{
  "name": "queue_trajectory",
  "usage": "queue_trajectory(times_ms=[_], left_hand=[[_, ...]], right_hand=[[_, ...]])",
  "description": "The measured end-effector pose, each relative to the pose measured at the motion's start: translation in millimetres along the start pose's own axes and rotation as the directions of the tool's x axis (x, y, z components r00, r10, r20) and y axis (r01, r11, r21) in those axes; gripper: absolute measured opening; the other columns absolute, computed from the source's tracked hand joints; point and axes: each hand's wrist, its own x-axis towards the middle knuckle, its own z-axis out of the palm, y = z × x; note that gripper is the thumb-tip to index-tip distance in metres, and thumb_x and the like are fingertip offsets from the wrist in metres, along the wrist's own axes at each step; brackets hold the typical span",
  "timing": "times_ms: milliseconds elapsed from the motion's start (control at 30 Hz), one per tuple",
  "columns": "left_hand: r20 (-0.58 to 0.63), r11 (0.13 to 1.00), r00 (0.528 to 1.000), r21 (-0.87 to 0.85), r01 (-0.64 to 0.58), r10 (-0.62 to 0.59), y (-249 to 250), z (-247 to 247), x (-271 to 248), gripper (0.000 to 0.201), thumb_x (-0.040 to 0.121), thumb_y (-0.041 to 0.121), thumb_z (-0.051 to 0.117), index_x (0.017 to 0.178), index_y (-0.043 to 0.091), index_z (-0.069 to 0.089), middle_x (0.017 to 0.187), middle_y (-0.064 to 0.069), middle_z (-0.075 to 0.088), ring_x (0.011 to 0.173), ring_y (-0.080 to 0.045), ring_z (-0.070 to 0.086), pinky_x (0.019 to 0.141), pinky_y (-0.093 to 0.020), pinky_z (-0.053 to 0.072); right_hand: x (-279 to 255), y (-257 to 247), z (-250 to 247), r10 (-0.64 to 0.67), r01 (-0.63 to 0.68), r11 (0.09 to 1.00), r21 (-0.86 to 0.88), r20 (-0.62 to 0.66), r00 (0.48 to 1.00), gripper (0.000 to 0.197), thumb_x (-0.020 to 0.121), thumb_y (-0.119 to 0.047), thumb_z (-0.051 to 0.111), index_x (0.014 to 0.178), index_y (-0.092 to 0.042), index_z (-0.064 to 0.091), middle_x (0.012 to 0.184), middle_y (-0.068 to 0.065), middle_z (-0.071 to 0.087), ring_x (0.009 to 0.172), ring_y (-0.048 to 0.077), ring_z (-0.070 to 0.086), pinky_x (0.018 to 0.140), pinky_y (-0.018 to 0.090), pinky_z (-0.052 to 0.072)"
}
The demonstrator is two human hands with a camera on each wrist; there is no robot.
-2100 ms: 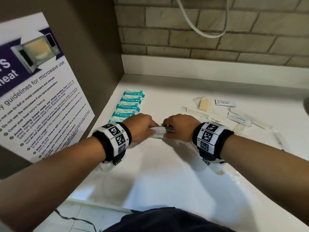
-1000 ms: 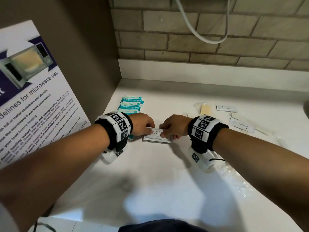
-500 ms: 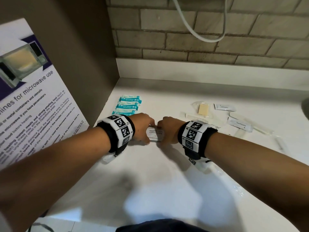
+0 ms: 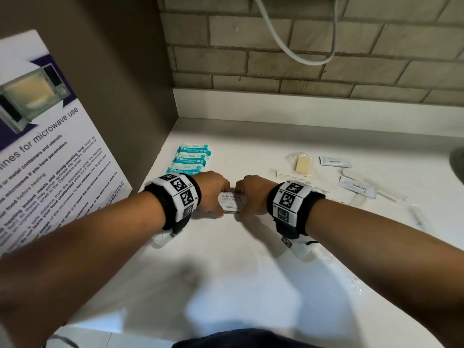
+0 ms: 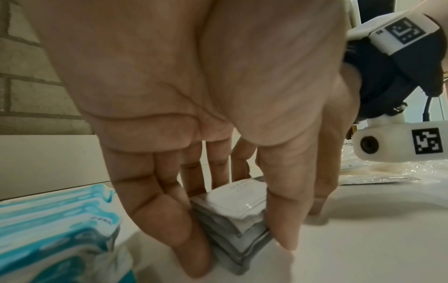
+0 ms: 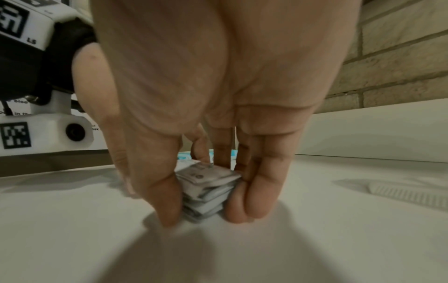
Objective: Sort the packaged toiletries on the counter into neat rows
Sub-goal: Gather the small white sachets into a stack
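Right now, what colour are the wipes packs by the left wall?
Teal and white wipes packs, clearest in the head view.

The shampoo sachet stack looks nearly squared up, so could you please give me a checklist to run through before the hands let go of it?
1. Both hands on the stack: ok. The left hand and right hand pinch the shampoo sachet stack from opposite ends.
2. Stack resting on the counter: ok, by both wrist views.
3. Edges aligned: not ok. Corners still fan out unevenly in the left wrist view.
4. Clear of the wipes packets: ok, a gap shows.
5. Sachet count: cannot tell.
6. Room to the right: ok. The comb lies apart.
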Motion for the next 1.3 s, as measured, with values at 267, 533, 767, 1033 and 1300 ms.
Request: queue_trajectory(times_ms=[267, 533, 767, 1033, 1300], left_hand=[[-0.003, 0.993, 0.999, 0.112, -0.047, 0.048, 22.0, -40.1, 4.2, 0.091, 0.065, 0.053, 0.079, 0.143, 0.029, 0.038, 0.131, 0.007, 0.052, 0.116, -0.018, 0.053, 0.086, -0.028, 0.041], [-0.137, 0.962, 0.954, 0.092, -0.256, 0.267, 124.1, -81.9, 90.9, 0.055, 0.089, 0.044, 0.063, 0.135, 0.018, 0.05, 0.129, -0.001, 0.059, 0.116, -0.023, 0.055, 0.091, -0.029, 0.04], [-0.127, 0.952, 0.945, 0.096, -0.29, 0.301, 209.1, -69.7, 188.0, 0.042, 0.097, 0.022, 0.051, 0.138, 0.014, 0.05, 0.139, -0.008, 0.054, 0.126, -0.027, 0.051, 0.102, -0.03, 0.038], [-0.109, 0.97, 0.976, 0.178, -0.166, 0.187, 235.1, -45.8, 225.8, 0.018, 0.089, 0.017, 0.058, 0.096, 0.002, 0.062, 0.108, -0.019, 0.063, 0.102, -0.037, 0.06, 0.08, -0.035, 0.046], [-0.193, 0.991, 0.973, -0.02, -0.136, 0.129, 235.1, -42.8, 219.2, 0.039, 0.087, 0.011, 0.058, 0.125, 0.013, 0.05, 0.118, -0.012, 0.064, 0.103, -0.033, 0.061, 0.081, -0.032, 0.048]], right_hand=[[-39.4, 43.1, -27.6, 0.035, -0.027, 0.99, 0.136, -0.055, 0.998, 0.07, 0.076, -0.05, 0.072, 0.136, -0.021, 0.049, 0.123, -0.001, 0.061, 0.108, 0.019, 0.057, 0.089, 0.029, 0.045], [-90.5, 177.4, -47.5, 0.334, -0.333, 0.943, 0.019, -0.036, 0.942, 0.037, 0.09, -0.04, 0.059, 0.123, -0.025, 0.06, 0.12, 0.0, 0.061, 0.109, 0.019, 0.057, 0.094, 0.032, 0.045], [-101.7, 229.6, -26.1, 0.29, -0.289, 0.956, -0.045, 0.005, 0.957, 0.032, 0.098, -0.025, 0.044, 0.124, -0.016, 0.061, 0.124, 0.008, 0.058, 0.116, 0.027, 0.057, 0.092, 0.033, 0.046], [-88.3, 247.6, -23.5, 0.274, -0.271, 0.961, 0.05, -0.066, 0.959, 0.031, 0.093, -0.018, 0.048, 0.122, -0.007, 0.053, 0.119, 0.012, 0.058, 0.106, 0.031, 0.06, 0.082, 0.034, 0.047], [-80.4, 255.1, -26.0, 0.313, -0.314, 0.948, 0.055, 0.019, 0.949, 0.026, 0.082, -0.013, 0.065, 0.107, -0.004, 0.064, 0.106, 0.01, 0.068, 0.098, 0.026, 0.065, 0.079, 0.031, 0.052]])
